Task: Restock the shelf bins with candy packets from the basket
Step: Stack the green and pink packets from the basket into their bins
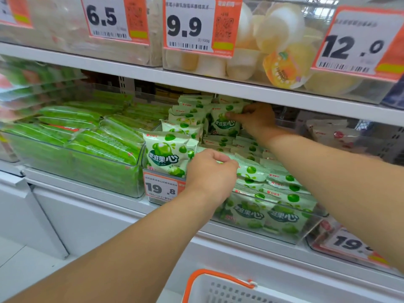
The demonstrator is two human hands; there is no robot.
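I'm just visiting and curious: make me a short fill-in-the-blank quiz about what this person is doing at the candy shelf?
1. The price tag on the bin of green-and-white candy packets reads ____.
2. The right hand pinches an upright ____ at the back of the bin.
3. The basket at the bottom has an ____ handle.

Missing words: 19.8; candy packet; orange

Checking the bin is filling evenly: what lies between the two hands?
In the head view, flat-lying green-and-white candy packets fill the clear bin between the left hand at the front and the right hand, which pinches an upright packet farther back.
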